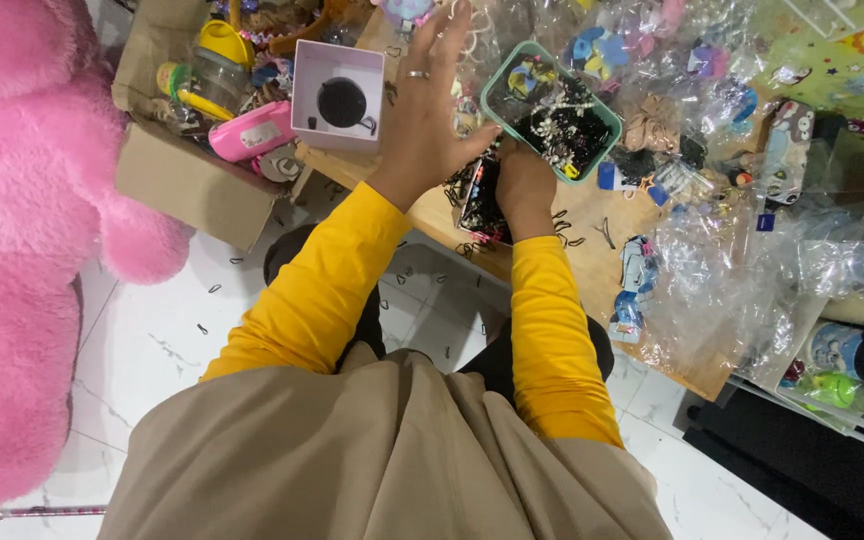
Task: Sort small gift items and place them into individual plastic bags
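The person in yellow sleeves leans over a low wooden surface [592, 215] crowded with small trinkets and clear plastic bags [732, 270]. The left hand [430, 100] is spread open, fingers extended and apart, a ring on one finger, palm facing down over the clutter; its thumb reaches toward the near corner of a teal rectangular tray [550, 110]. Whether the thumb actually touches the tray's rim I cannot tell. The tray sits tilted, its long axis running diagonally from upper left to lower right in the view, its open side facing up, filled with dark beads and small pale pieces. The right hand [524, 185] lies just below the tray, fingers curled under its lower edge and over a dark, bead-covered flat object [482, 205] beside it; whether it grips anything is hidden. Left of the left hand stands a white square box [338, 95] holding a black round item. Further left sit an open cardboard box [187, 180] and a large pink plush toy [22, 200] on the white tiled floor [152, 340].
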